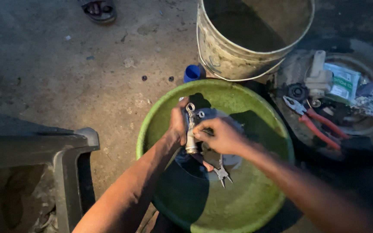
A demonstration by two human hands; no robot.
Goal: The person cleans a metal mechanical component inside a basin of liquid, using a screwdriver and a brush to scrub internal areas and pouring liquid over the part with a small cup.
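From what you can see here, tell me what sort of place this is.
Probably an informal outdoor repair spot on bare concrete ground. Tools lie about: red-handled pliers on an old tyre, and a dirty bucket beside a green basin.

One package noted: a flat, rectangular white sachet [344, 82] with green print, lying at the right edge of view inside a dark round tray [370, 56], just beside a cream plastic fitting [318, 75]. Its surface is crinkled. No signs or screens seen.
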